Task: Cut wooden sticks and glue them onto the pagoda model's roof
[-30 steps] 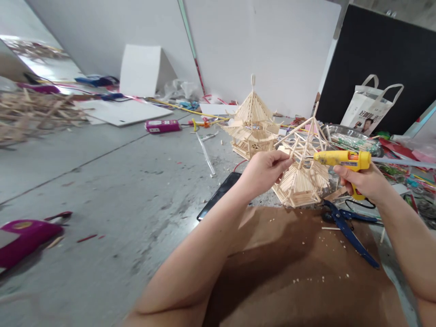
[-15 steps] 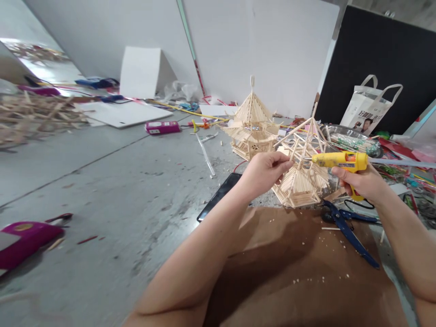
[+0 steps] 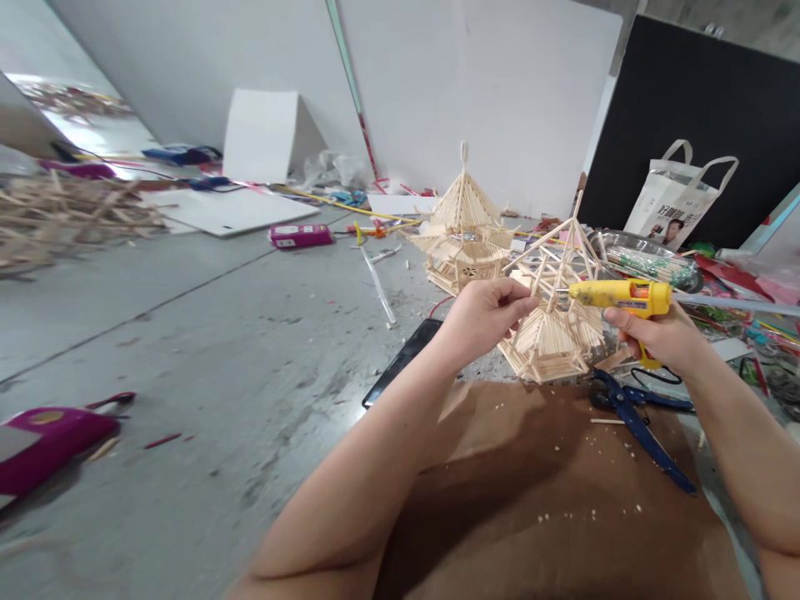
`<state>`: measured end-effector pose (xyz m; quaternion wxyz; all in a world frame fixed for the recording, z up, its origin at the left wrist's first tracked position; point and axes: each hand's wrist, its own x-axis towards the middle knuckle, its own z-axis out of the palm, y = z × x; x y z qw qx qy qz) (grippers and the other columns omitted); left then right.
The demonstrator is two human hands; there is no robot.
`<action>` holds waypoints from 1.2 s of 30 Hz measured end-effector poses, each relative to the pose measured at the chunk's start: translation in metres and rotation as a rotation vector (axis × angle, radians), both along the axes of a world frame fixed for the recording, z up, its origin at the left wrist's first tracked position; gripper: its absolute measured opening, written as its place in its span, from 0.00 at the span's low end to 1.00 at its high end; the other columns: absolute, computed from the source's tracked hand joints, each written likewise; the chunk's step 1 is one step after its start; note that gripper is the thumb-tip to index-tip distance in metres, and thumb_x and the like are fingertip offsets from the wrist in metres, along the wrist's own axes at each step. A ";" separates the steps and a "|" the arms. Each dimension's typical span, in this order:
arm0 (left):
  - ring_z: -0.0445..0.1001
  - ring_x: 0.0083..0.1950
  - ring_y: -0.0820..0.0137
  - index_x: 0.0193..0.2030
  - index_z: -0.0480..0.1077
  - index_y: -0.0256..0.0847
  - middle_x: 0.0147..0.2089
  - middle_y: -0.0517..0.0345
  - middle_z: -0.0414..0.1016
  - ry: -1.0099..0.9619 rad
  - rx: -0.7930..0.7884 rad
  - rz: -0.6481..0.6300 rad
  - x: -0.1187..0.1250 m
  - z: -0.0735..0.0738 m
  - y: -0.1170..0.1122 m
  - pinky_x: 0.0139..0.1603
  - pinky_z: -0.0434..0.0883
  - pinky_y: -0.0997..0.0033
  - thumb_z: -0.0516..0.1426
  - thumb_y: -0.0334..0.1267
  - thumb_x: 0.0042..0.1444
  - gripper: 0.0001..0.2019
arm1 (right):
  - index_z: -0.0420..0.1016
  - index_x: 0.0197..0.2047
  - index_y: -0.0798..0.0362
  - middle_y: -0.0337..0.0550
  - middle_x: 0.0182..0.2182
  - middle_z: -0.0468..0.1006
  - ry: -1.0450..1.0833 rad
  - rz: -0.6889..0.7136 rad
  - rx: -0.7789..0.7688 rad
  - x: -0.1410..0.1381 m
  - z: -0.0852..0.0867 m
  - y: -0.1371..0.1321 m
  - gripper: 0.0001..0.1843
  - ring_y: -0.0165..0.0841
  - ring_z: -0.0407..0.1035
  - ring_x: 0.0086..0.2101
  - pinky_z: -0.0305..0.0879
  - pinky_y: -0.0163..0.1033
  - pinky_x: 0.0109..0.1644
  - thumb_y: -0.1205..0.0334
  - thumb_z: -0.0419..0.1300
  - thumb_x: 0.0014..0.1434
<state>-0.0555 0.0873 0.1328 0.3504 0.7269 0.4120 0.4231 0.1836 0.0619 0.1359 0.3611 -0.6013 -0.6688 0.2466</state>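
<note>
My right hand (image 3: 662, 333) grips a yellow hot glue gun (image 3: 618, 296), a clear glue stick (image 3: 731, 301) poking out of its back. Its nozzle points left, at the upper framework of a small wooden-stick pavilion (image 3: 556, 337) whose roof is an open frame. On the left side of that frame, my left hand (image 3: 493, 317) is closed in a pinch on a thin wooden stick (image 3: 536, 282); the fingertips partly hide it. Whether the nozzle touches wood, I cannot tell. Behind stands another stick pavilion (image 3: 463, 208) with a covered roof.
Blue-handled cutters (image 3: 647, 437) lie on brown paper (image 3: 562, 533) in front of me. A black phone (image 3: 400, 367) rests beside my left forearm. Further off are a purple box (image 3: 301, 237), a metal tray (image 3: 650, 260) of sticks, a white bag (image 3: 666, 200) and a stick pile (image 3: 75, 217).
The glue gun in my right hand has shifted very slightly left. My left hand stays pinched at the same spot on the frame.
</note>
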 end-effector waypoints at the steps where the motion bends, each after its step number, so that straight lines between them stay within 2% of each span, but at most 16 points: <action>1: 0.61 0.19 0.81 0.23 0.65 0.36 0.17 0.64 0.60 0.001 0.000 0.000 0.000 0.000 0.000 0.21 0.61 0.80 0.53 0.37 0.49 0.08 | 0.67 0.17 0.52 0.35 0.10 0.66 -0.009 0.000 0.005 0.001 -0.001 0.000 0.16 0.25 0.59 0.11 0.55 0.33 0.13 0.49 0.61 0.46; 6: 0.62 0.19 0.81 0.24 0.66 0.37 0.17 0.64 0.61 0.009 0.005 0.011 0.000 0.000 0.000 0.22 0.60 0.79 0.53 0.37 0.49 0.08 | 0.67 0.17 0.52 0.35 0.09 0.65 0.002 0.020 0.017 0.004 -0.002 -0.002 0.16 0.25 0.58 0.11 0.54 0.33 0.12 0.50 0.61 0.46; 11: 0.61 0.19 0.81 0.23 0.66 0.37 0.17 0.64 0.61 0.001 -0.010 0.005 0.001 0.000 0.000 0.21 0.60 0.79 0.54 0.38 0.49 0.08 | 0.67 0.18 0.52 0.37 0.14 0.68 0.105 0.003 -0.006 0.001 0.005 -0.006 0.15 0.26 0.59 0.12 0.57 0.34 0.14 0.51 0.61 0.45; 18: 0.58 0.17 0.81 0.24 0.67 0.38 0.16 0.63 0.61 -0.106 -0.174 -0.078 0.001 -0.004 0.001 0.17 0.57 0.79 0.54 0.42 0.50 0.10 | 0.70 0.25 0.52 0.40 0.23 0.73 0.338 0.080 -0.018 -0.010 0.021 -0.014 0.15 0.23 0.59 0.14 0.57 0.33 0.14 0.48 0.60 0.46; 22: 0.57 0.17 0.81 0.25 0.68 0.37 0.18 0.60 0.64 -0.119 -0.205 -0.107 0.001 -0.004 0.001 0.17 0.57 0.80 0.54 0.42 0.51 0.10 | 0.69 0.26 0.51 0.40 0.24 0.73 0.418 0.098 -0.013 -0.015 0.023 -0.018 0.15 0.24 0.60 0.15 0.58 0.34 0.15 0.47 0.61 0.45; 27: 0.58 0.17 0.82 0.26 0.70 0.36 0.21 0.58 0.67 -0.071 -0.186 -0.116 0.002 0.000 -0.001 0.16 0.56 0.82 0.53 0.38 0.52 0.09 | 0.69 0.25 0.51 0.39 0.21 0.72 0.425 0.123 0.042 -0.017 0.023 -0.016 0.17 0.24 0.59 0.14 0.57 0.34 0.15 0.45 0.60 0.45; 36: 0.59 0.18 0.82 0.28 0.71 0.36 0.25 0.58 0.69 -0.042 -0.189 -0.127 0.002 -0.001 -0.002 0.17 0.57 0.81 0.51 0.36 0.53 0.10 | 0.68 0.25 0.51 0.38 0.20 0.71 0.407 0.123 0.021 -0.017 0.022 -0.017 0.17 0.24 0.59 0.14 0.56 0.33 0.14 0.45 0.60 0.45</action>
